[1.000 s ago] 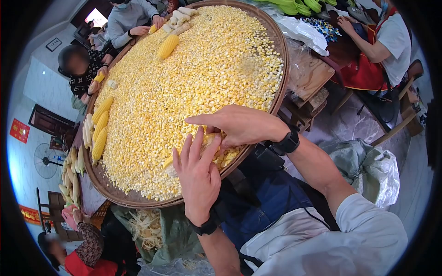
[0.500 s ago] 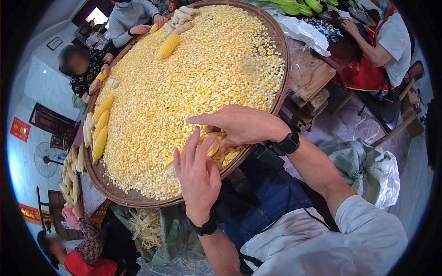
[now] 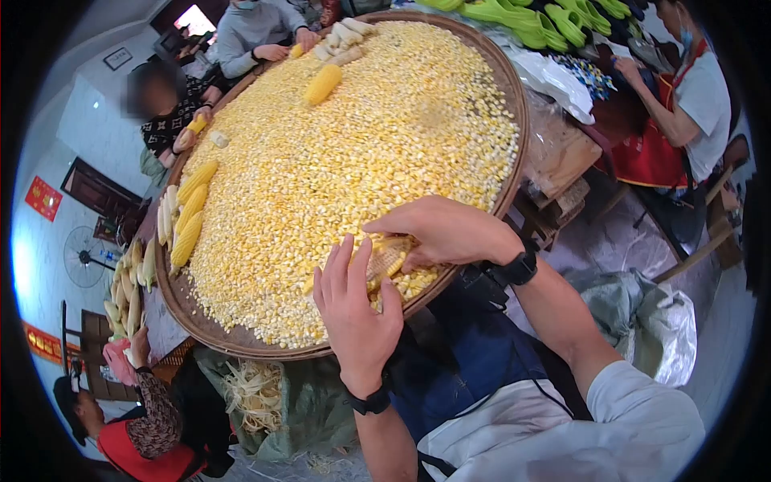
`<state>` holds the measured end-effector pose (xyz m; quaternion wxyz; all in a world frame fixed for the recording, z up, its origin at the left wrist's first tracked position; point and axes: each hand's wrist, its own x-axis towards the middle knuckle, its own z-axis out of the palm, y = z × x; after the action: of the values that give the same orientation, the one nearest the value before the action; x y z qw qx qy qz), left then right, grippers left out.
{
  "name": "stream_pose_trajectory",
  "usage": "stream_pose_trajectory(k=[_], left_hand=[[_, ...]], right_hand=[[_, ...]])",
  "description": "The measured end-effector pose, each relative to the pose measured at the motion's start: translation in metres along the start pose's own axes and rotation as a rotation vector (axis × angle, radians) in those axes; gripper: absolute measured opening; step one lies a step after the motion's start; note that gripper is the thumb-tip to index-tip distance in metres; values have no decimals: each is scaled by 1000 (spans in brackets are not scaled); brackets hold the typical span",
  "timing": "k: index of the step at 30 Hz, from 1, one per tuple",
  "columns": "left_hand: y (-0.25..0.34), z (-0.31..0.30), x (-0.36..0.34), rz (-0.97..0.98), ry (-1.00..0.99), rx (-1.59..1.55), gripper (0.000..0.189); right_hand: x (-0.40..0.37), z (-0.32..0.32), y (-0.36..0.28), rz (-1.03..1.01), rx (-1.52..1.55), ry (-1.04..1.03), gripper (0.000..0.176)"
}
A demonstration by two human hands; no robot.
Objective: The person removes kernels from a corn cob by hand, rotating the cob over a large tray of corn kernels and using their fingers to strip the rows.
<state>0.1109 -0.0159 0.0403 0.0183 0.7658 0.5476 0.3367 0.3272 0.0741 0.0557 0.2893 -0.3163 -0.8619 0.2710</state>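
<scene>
A large round tray (image 3: 241, 347) is covered with loose yellow corn kernels (image 3: 361, 145). Near its front edge, a partly stripped corn cob (image 3: 385, 261) lies between my two hands. My right hand (image 3: 450, 230) is curled around the cob's right end, thumb and fingers against it. On the cob's left side is my left hand (image 3: 357, 309), its fingers stretched out and apart. Part of the cob is hidden behind the left fingers. Whole yellow cobs (image 3: 189, 210) rest along the tray's left rim, and another yellow cob (image 3: 324, 84) lies on the kernels farther back.
Bare cobs (image 3: 347, 38) lie at the tray's far edge. Two people sit at the back left, one holding a cob (image 3: 197, 124). A person (image 3: 152, 426) is at lower left, another (image 3: 699, 104) at right. Sacks (image 3: 305, 402) stand below the tray. Green shoes (image 3: 514, 20) lie behind.
The whole view has shifted, so the tray sits slightly farther right. More of the stripped cob shows between my hands, which remain around it.
</scene>
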Motion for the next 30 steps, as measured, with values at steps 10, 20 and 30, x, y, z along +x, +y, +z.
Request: stream_pose_trajectory(k=[10,20,30], left_hand=[[-39,-40,-24,-213,167,45,47],[-45,-43,-26,-324,97,-150,48],[-41,-27,-2,-285,45,-287,49]], right_hand=[[0,-2,4,27,-74,40,55],[0,-3,0,-92,-118,-147,79],[0,-1,-1,-104,-116,-125,82]])
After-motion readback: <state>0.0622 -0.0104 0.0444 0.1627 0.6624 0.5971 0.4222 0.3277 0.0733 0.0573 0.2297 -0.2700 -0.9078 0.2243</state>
